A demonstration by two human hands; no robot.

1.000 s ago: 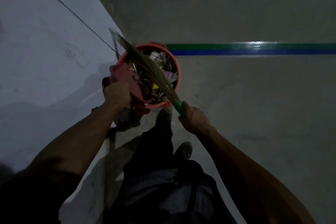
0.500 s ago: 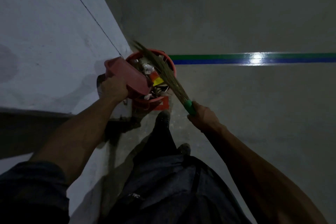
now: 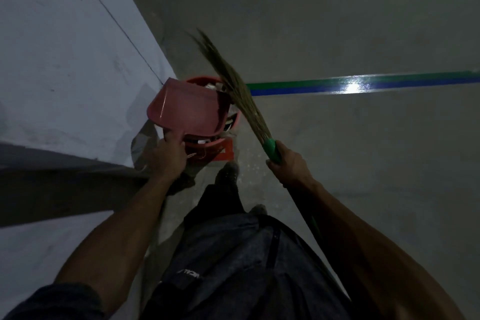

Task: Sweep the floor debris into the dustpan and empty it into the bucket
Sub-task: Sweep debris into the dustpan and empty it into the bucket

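Dustpan [image 3: 185, 112], pink plastic, is held tipped over the red bucket [image 3: 205, 144], its underside facing the camera and hiding most of the bucket's mouth; the bucket stands on the grey floor [image 3: 363, 176] at the foot of a pale wall [image 3: 65, 73], with scraps of pale litter showing at its rim; pale lettering on the person's dark clothing is too dim to read; the left hand [image 3: 167, 157] grips the dustpan's handle, fingers curled round it; the right hand [image 3: 292, 165] is closed round the green handle of a grass broom [image 3: 233, 88], bristles angled up over the bucket's right edge; a green and blue floor stripe [image 3: 389, 83] runs rightward from the bucket; compared with half a second ago, the dustpan covers more of the bucket and the broom stands higher.
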